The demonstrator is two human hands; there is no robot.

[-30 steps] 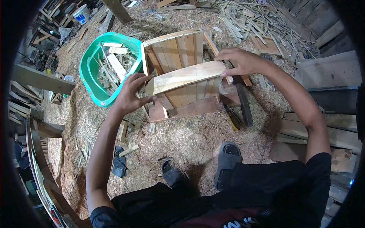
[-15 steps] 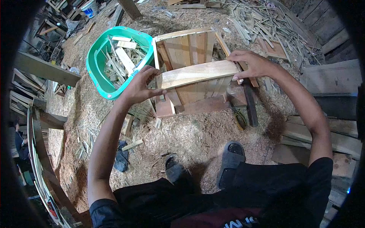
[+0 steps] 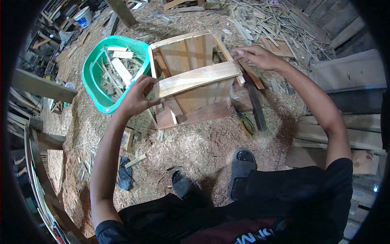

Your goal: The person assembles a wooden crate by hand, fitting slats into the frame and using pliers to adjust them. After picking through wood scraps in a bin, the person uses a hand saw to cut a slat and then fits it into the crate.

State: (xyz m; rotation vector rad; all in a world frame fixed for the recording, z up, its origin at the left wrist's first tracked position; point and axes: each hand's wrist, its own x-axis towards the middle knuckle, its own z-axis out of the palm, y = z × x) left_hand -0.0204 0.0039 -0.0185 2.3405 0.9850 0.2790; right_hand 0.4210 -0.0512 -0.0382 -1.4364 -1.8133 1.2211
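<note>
A pale, slightly curved wooden board (image 3: 197, 79) lies across the front of a wooden frame (image 3: 185, 53) with slatted panels. My left hand (image 3: 140, 95) grips the board's left end, thumb along the near edge and fingers over the far side. Just off the other end, my right hand (image 3: 258, 57) hovers with loosely bent fingers, apart from the board and close to the frame's slanted side rail (image 3: 224, 49). A reddish-brown plank (image 3: 203, 116) sits under the front of the frame. Pliers with yellow-and-black handles (image 3: 246, 124) rest beside a dark bar (image 3: 256, 107).
A green tub (image 3: 90, 83) of wood offcuts stands left of the frame. Scrap sticks (image 3: 260, 24) are piled at the far right, stacked boards (image 3: 325, 132) at the near right. Sawdust covers the floor; a black plastic bag (image 3: 125, 175) lies near my feet.
My right hand has let go of the board's right end and moved slightly up from it. My left hand keeps its hold. The whole view has shifted a little.
</note>
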